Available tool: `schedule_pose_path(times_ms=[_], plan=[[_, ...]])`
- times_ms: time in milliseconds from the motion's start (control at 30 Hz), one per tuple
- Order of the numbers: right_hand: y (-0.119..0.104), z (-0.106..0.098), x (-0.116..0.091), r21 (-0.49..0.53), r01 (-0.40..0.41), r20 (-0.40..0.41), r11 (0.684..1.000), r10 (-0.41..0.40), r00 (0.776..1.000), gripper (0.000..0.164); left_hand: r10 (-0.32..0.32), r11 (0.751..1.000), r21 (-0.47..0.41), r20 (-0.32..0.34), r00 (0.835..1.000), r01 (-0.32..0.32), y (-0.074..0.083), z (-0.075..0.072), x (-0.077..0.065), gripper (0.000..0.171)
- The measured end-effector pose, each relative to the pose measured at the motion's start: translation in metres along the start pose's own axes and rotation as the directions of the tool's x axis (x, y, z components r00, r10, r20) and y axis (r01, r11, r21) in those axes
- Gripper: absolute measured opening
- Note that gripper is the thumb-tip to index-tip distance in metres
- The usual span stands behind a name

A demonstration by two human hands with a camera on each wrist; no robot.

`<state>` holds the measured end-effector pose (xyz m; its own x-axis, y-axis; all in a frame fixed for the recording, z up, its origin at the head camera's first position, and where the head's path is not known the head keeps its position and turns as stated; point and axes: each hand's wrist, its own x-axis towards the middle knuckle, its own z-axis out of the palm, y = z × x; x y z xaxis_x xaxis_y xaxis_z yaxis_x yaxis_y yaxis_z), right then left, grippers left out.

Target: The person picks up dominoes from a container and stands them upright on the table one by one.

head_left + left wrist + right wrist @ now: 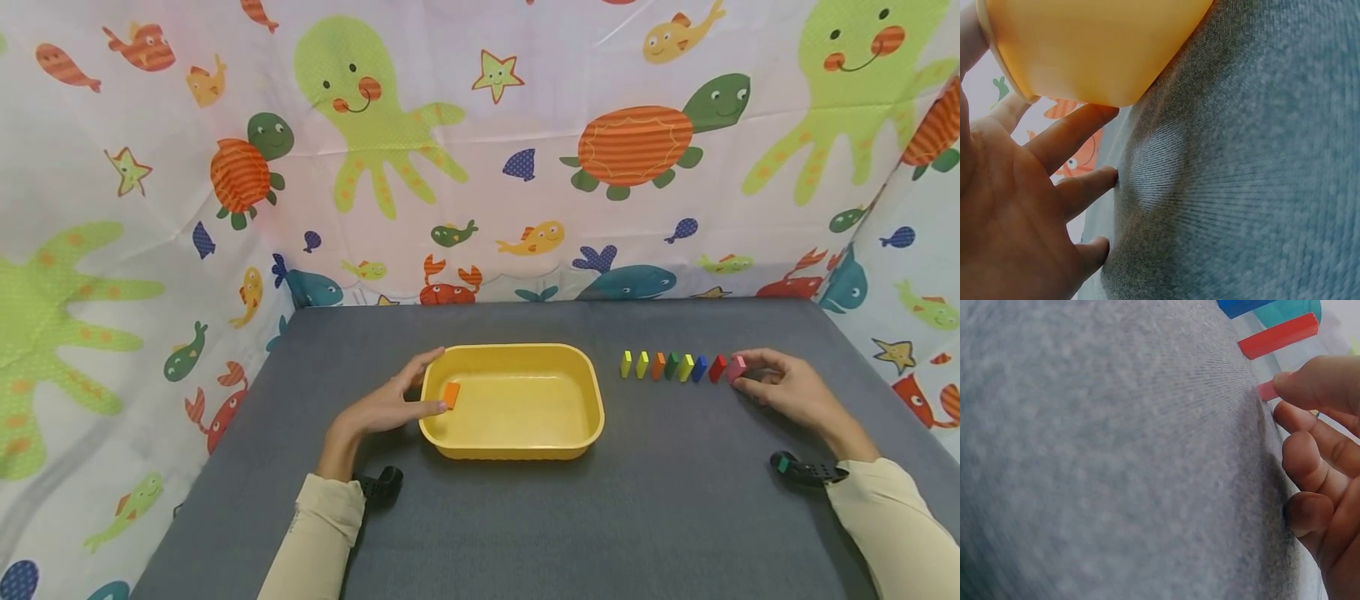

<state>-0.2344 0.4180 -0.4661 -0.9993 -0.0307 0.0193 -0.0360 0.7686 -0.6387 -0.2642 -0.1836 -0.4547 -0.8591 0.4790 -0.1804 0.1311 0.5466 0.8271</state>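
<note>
At the right end of a row of small upright dominoes, my right hand (795, 392) pinches a pink domino (737, 368) between thumb and fingers. The right wrist view shows the pink domino (1267, 390) mostly covered by the thumb, with a red domino (1280, 336) standing just past it. My left hand (390, 400) holds the left end of a yellow plastic tub (517, 454), thumb at the rim and fingers along the outer side. Inside the tub, near that thumb, an orange domino (451, 395) leans or lies at the left wall. Fingers of the left hand (1022, 181) are spread below the tub (1097, 56).
Leftward from the pink piece stand a red domino (717, 367), a blue domino (699, 368) and several yellow, green and orange ones, spaced apart. A dark grey cloth (600, 525) covers the table. A sea-animal printed curtain (517, 208) encloses the back and sides.
</note>
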Motion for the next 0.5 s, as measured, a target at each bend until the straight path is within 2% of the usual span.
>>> schedule_pose_path(times_ms=[133,267,500], plan=[[-0.002,-0.003,0.000,0.014,-0.002,0.001,1.000,0.002,1.000,0.059,-0.010,1.000,0.002,-0.007,1.000,0.010,0.001,-0.001,-0.001,0.083],[-0.009,-0.010,0.001,0.013,0.035,-0.047,0.999,-0.035,0.998,0.060,-0.018,1.000,0.006,-0.006,1.000,0.018,0.001,-0.002,0.000,0.082],[-0.045,-0.020,0.011,0.013,0.101,-0.088,0.995,-0.100,0.991,0.060,-0.008,1.000,0.017,-0.001,1.000,0.008,0.000,-0.002,0.000,0.083]])
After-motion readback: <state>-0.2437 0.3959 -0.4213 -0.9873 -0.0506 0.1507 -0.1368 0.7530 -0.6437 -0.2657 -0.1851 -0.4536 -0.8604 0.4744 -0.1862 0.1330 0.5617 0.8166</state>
